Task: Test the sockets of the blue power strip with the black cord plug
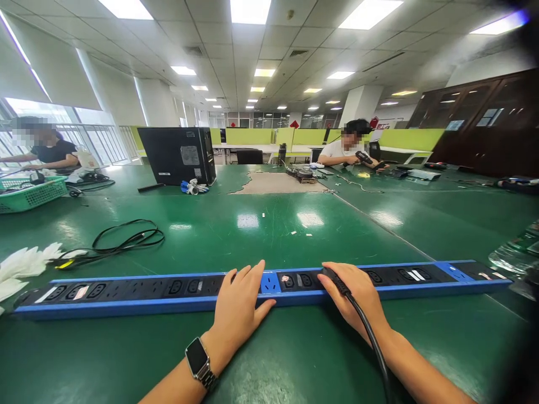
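Note:
A long blue and black power strip [126, 307] lies crosswise on the green table [219, 230], its row of sockets facing up. My left hand [241, 297] rests over its middle, fingers spread across the top and thumb along the front edge, just left of a blue socket block [270, 283]. To the right, my right hand [357, 289] is closed round a black power plug [336, 279] at the strip's face. The plug's tip is hidden, so how far it sits in a socket cannot be seen. Its thick black cable [370, 336] runs down toward me.
A coiled black cable [126, 242] and white gloves [29, 264] lie at the left. Behind stand a black computer case [174, 156] and a green basket [37, 196]. A clear plastic bottle [517, 252] is at the right. Two people sit across the table.

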The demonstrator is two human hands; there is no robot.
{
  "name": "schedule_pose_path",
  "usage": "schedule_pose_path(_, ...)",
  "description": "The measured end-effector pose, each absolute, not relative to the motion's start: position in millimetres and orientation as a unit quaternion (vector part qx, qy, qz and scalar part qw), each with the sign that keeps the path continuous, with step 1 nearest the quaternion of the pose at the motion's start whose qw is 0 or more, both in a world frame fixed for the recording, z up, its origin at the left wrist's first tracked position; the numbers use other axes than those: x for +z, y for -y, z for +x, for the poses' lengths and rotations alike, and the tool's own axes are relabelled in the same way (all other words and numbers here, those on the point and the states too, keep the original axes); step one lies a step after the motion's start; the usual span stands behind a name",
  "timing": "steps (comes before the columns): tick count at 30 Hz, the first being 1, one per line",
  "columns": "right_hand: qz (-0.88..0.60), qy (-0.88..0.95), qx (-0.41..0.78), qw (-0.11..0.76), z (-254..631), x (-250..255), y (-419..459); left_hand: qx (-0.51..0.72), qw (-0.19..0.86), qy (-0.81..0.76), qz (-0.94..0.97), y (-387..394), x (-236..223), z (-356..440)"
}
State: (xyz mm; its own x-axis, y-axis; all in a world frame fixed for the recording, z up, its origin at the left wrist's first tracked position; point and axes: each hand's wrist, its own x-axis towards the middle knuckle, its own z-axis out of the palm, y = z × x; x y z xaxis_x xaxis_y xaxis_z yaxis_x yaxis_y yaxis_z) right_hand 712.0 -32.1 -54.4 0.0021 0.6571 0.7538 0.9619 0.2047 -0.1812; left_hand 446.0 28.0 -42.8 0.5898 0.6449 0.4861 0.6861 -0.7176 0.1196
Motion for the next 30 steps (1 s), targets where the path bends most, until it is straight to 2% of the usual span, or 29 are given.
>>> schedule_pose_path(7,-0.572,0.702,-0.204,0.372,712,-44,33,-0.255,0.048,0.373,-0.891,-28,-44,446)
schedule_pose_path(14,-0.562,0.724,-0.151,0.370,709,-48,30,-0.261,0.060,0.361,-0.893,-29,-45,445)
schedule_pose_path(18,-0.602,0.678,-0.161,0.390,703,-56,31,-0.258,0.054,0.359,-0.895,-29,-44,444)
schedule_pose_path(25,-0.610,0.684,-0.205,0.344,702,-61,36,-0.256,0.053,0.361,-0.895,-27,-43,443)
schedule_pose_path(30,-0.617,0.666,-0.199,0.369,703,-67,36,-0.250,0.035,0.363,-0.897,-28,-43,444)
